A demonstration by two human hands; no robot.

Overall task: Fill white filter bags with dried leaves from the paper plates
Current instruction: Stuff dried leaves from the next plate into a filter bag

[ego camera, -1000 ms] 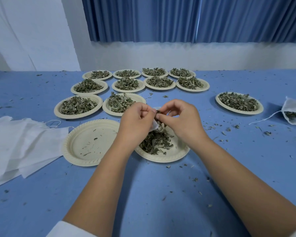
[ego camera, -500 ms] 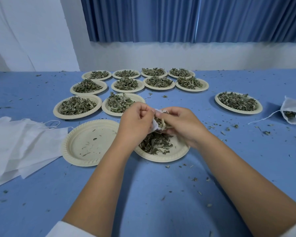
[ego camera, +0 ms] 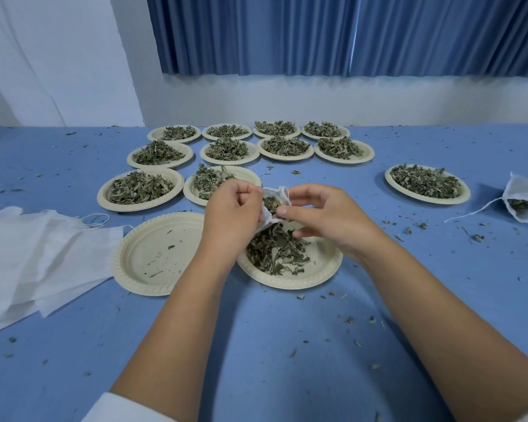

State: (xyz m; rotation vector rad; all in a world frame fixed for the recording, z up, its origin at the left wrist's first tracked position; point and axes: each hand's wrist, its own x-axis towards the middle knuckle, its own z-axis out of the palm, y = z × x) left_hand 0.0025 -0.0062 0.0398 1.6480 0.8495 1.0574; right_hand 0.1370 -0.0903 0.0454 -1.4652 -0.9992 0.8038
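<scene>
One filter bag (ego camera: 267, 216) mid-fill | left hand (ego camera: 232, 214) pinches its mouth | right hand (ego camera: 326, 217) at mouth, hold unclear | next: more leaves (ego camera: 275, 251) from plate (ego camera: 323, 266) below grip

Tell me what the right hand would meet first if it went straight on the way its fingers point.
The small white filter bag that the left hand grips above the paper plate of dried leaves. The right hand points leftward at its mouth, seemingly almost touching; depth unclear.
</scene>
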